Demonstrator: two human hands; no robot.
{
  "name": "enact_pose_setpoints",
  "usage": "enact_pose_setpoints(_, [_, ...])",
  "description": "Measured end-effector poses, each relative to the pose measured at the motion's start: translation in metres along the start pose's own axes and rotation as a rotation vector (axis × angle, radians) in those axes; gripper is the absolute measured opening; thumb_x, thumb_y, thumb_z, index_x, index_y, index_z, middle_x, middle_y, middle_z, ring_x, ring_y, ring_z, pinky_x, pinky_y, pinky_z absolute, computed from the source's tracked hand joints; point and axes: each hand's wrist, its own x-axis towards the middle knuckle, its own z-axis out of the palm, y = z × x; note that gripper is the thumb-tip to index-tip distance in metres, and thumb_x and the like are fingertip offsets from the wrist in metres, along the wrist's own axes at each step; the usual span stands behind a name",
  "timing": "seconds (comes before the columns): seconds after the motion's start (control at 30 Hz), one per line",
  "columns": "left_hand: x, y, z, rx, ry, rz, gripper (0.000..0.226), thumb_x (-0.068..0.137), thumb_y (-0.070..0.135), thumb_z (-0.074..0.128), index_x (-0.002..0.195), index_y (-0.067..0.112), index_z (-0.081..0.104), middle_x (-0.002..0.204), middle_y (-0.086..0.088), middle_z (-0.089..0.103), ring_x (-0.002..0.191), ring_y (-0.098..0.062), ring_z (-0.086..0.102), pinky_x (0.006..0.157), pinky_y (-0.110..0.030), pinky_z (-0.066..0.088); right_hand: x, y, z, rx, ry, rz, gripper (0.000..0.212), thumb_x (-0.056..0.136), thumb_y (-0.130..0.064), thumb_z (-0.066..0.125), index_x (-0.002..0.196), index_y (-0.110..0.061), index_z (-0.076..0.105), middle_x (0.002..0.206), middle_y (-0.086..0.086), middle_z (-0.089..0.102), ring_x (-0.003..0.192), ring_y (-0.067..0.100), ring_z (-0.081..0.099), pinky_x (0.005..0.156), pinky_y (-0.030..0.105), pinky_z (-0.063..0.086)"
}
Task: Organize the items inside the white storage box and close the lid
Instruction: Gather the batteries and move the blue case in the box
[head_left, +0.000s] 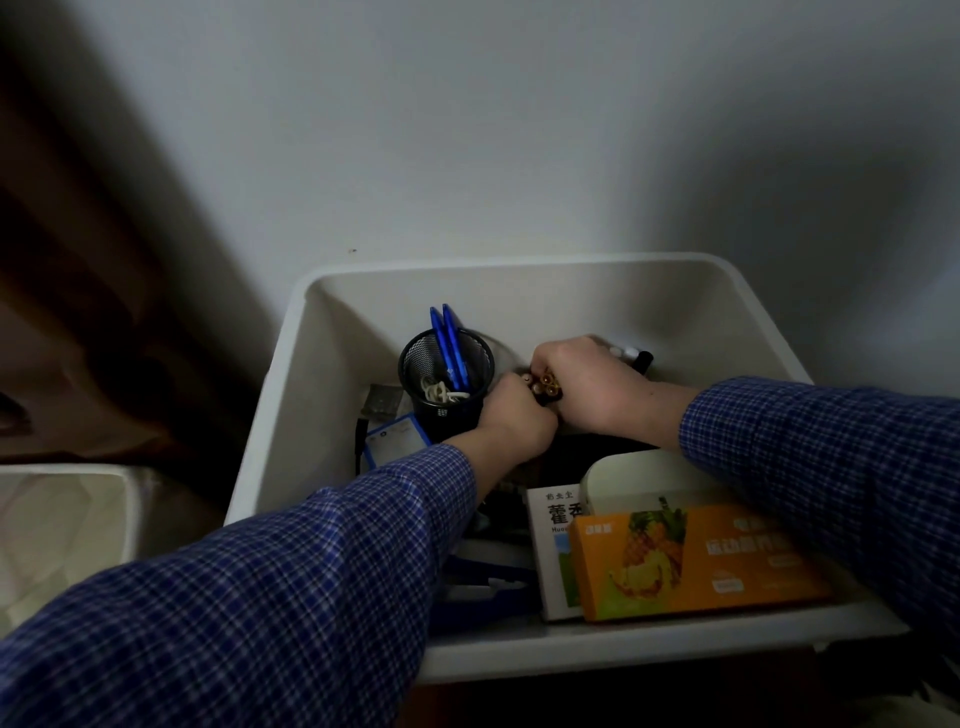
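both hands (550, 395) grip gold-tipped batteries (546, 387) inside the lidless white storage box (322, 332).

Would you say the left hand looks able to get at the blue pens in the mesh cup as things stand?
Probably yes: the blue pens stand clear above the mesh cup, just beside the left hand. That hand is gripping a small gold-tipped bundle, so it would need freeing first.
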Motion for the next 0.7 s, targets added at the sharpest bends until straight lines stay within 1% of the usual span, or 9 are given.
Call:
enact_pose_setpoints(0.07, [0.0008, -0.0005, -0.0009, -0.001, -0.016, 0.011, 0.027, 0.086, 0.000, 0.059, 0.113, 0.002, 0.063, 0.108, -0.017, 0.069, 0.102, -0.031, 0.066, 0.082, -0.036, 0.055, -0.0006, 0.0010, -0.0005, 0.004, 0.026, -0.012, 0.026, 0.077, -0.007, 0.073, 0.100, -0.018, 0.065, 0.087, -0.003, 0.061, 0.079, 0.018, 0.058, 0.065, 0.028, 0.043])
enact_pose_setpoints(0.17, [0.0030, -0.0016, -0.0002, -0.012, -0.029, 0.015, 0.030, 0.085, -0.001, 0.060, 0.114, 0.003, 0.063, 0.109, -0.017, 0.069, 0.103, -0.031, 0.066, 0.085, -0.037, 0.057, -0.0010, 0.0014, -0.0026, 0.007, 0.033, -0.024, 0.028, 0.075, -0.007, 0.074, 0.099, -0.018, 0.065, 0.094, 0.000, 0.067, 0.082, 0.020, 0.062, 0.074, 0.035, 0.054])
enact_pose_setpoints(0.2, [0.0039, -0.0021, 0.0005, -0.013, -0.027, 0.017, 0.030, 0.085, 0.000, 0.060, 0.115, 0.003, 0.063, 0.110, -0.016, 0.069, 0.104, -0.031, 0.066, 0.086, -0.037, 0.056, -0.0013, 0.0012, -0.0032, 0.003, 0.027, -0.027, 0.030, 0.074, -0.006, 0.074, 0.100, -0.019, 0.064, 0.096, 0.001, 0.067, 0.085, 0.021, 0.062, 0.077, 0.038, 0.055])
enact_pose_setpoints(0.37, [0.0069, -0.0039, 0.0016, -0.001, -0.032, 0.027, 0.033, 0.087, 0.001, 0.060, 0.119, 0.002, 0.060, 0.112, -0.017, 0.067, 0.107, -0.030, 0.065, 0.086, -0.036, 0.055, -0.0028, 0.0005, -0.0034, -0.031, 0.011, -0.075, 0.034, 0.073, 0.001, 0.071, 0.101, -0.018, 0.064, 0.099, -0.001, 0.057, 0.094, 0.020, 0.058, 0.084, 0.036, 0.050])
enact_pose_setpoints(0.47, [0.0081, -0.0044, 0.0015, 0.001, -0.046, 0.034, 0.030, 0.087, 0.000, 0.059, 0.117, 0.001, 0.060, 0.111, -0.017, 0.067, 0.105, -0.030, 0.064, 0.084, -0.035, 0.054, -0.0039, 0.0008, -0.0034, -0.024, 0.010, -0.058, 0.037, 0.074, 0.002, 0.070, 0.104, -0.019, 0.063, 0.103, 0.001, 0.063, 0.096, 0.021, 0.061, 0.085, 0.038, 0.052])
enact_pose_setpoints(0.5, [0.0083, -0.0045, 0.0016, 0.002, -0.049, 0.033, 0.030, 0.087, -0.001, 0.059, 0.117, 0.000, 0.060, 0.111, -0.018, 0.067, 0.105, -0.030, 0.064, 0.086, -0.036, 0.055, -0.0044, 0.0009, -0.0032, -0.012, 0.010, -0.052, 0.039, 0.074, 0.001, 0.071, 0.106, -0.019, 0.063, 0.104, 0.002, 0.066, 0.095, 0.022, 0.062, 0.084, 0.038, 0.053])
enact_pose_setpoints(0.57, [0.0084, -0.0046, 0.0021, -0.004, -0.055, 0.039, 0.029, 0.086, -0.001, 0.060, 0.115, 0.000, 0.061, 0.110, -0.018, 0.068, 0.105, -0.031, 0.065, 0.089, -0.039, 0.056, -0.0057, 0.0009, -0.0023, 0.016, 0.009, -0.040, 0.040, 0.074, 0.000, 0.072, 0.108, -0.018, 0.061, 0.102, 0.001, 0.067, 0.089, 0.022, 0.063, 0.075, 0.033, 0.050])
enact_pose_setpoints(0.63, [0.0089, -0.0049, 0.0027, -0.017, -0.057, 0.057, 0.026, 0.085, -0.001, 0.060, 0.111, 0.000, 0.064, 0.107, -0.018, 0.069, 0.102, -0.031, 0.066, 0.087, -0.040, 0.056, -0.0063, 0.0013, -0.0022, 0.024, 0.006, -0.022, 0.041, 0.074, -0.003, 0.072, 0.108, -0.018, 0.056, 0.096, -0.002, 0.061, 0.082, 0.020, 0.057, 0.067, 0.029, 0.040])
enact_pose_setpoints(0.7, [0.0092, -0.0051, 0.0029, -0.026, -0.051, 0.062, 0.024, 0.085, -0.001, 0.060, 0.108, 0.000, 0.065, 0.105, -0.018, 0.070, 0.099, -0.030, 0.067, 0.082, -0.037, 0.056, -0.0057, 0.0022, -0.0025, 0.040, -0.002, 0.000, 0.044, 0.075, -0.006, 0.074, 0.110, -0.018, 0.050, 0.094, -0.005, 0.054, 0.079, 0.016, 0.052, 0.066, 0.028, 0.036])
